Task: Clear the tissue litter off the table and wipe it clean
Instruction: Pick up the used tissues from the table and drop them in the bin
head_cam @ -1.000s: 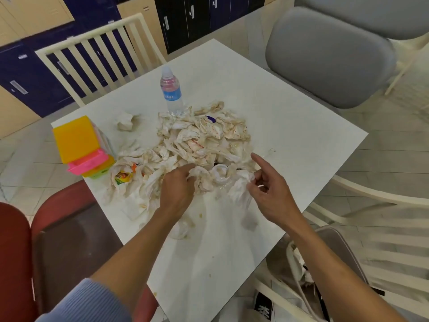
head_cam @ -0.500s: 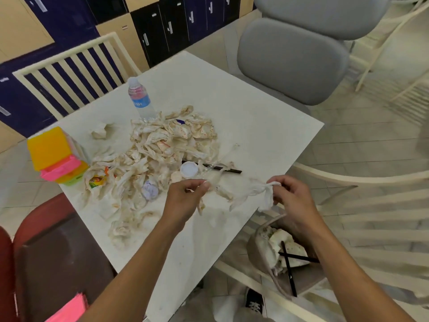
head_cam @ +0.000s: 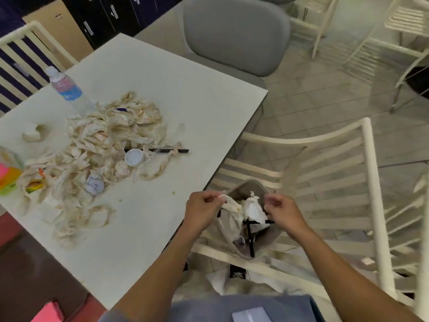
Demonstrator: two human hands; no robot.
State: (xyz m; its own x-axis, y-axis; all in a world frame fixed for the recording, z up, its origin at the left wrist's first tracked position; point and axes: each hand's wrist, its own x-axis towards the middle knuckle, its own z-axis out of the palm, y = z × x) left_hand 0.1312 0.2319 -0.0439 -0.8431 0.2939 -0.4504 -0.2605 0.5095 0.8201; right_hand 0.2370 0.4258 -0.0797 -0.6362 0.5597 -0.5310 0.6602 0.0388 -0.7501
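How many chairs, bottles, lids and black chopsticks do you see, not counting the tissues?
Chairs: 4: grey chair, slatted chair by the bin, slatted chair behind the table, red chair.
Water bottle: 1
White lid: 1
Black chopsticks: 3: one on the table, two in the bin.
Total: 9

A white square table [head_cam: 176, 94] carried the mess. A heap of stained tissues [head_cam: 92, 154] sprawled over its 9 o'clock side, with a water bottle [head_cam: 66, 90] tilted at the heap's 11 o'clock edge. A black stick [head_cam: 160, 150] and a white lid [head_cam: 134, 157] lay at the heap's 3 o'clock side. One loose tissue wad [head_cam: 34, 134] sat apart at 9 o'clock, and colourful boxes [head_cam: 8, 175] stood at the left edge.
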